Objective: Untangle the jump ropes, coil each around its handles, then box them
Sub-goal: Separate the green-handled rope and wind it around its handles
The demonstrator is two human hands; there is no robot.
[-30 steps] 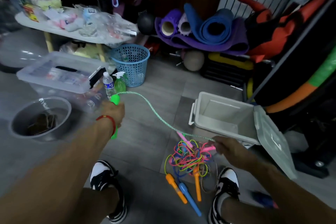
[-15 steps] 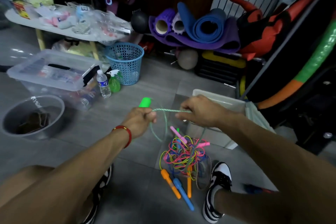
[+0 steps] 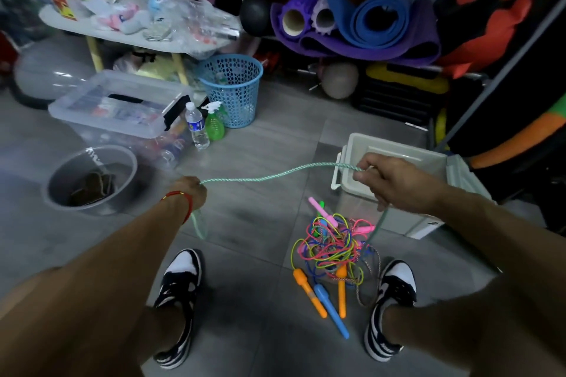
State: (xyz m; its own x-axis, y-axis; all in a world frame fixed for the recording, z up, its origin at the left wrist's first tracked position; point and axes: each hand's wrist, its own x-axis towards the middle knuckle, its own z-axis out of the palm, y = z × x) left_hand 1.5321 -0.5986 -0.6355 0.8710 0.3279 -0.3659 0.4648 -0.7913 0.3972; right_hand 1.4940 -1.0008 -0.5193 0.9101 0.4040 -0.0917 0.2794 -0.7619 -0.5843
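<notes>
A pale green twisted jump rope stretches between my two hands above the floor. My left hand, with a red band at the wrist, grips one end; the green handle is hidden inside the fist and a loop of rope hangs below it. My right hand pinches the rope farther along, and the rest drops down to a tangle of coloured jump ropes on the floor between my shoes. Orange and blue handles stick out of the tangle. An open pale plastic box stands behind my right hand.
A grey bucket sits at left, a clear lidded tub behind it. A water bottle, green spray bottle and blue basket stand mid-floor. Rolled mats and a cluttered small table line the back.
My hands were close together half a second ago; they have now spread apart, drawing the green rope taut between them. The green handle, then visible above my left fist, is now hidden.
</notes>
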